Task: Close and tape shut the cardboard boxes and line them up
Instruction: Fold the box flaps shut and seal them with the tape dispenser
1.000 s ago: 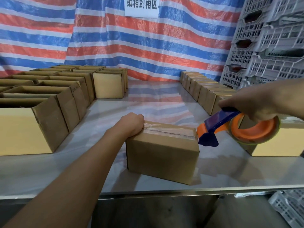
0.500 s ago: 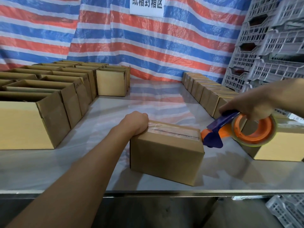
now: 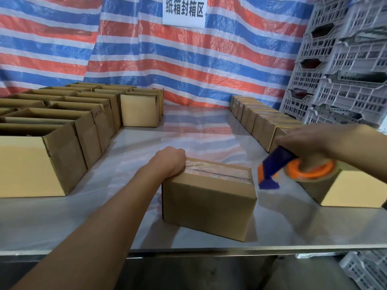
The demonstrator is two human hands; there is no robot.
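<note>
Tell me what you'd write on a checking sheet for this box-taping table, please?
Surface: shiny grey table, reflecting the wall.
Job's things: taped brown cardboard box in the centre; open cardboard boxes on the left; closed cardboard boxes lined up on the right; orange-and-blue tape dispenser off the taped box, to its right.
Clutter: nothing seen.
Grippers: left hand holds the taped box's left end; right hand grips the dispenser.
Cables: nothing seen.
Surroundings: red, white and blue striped tarpaulin, white paper sign, stacked grey plastic crates.
</note>
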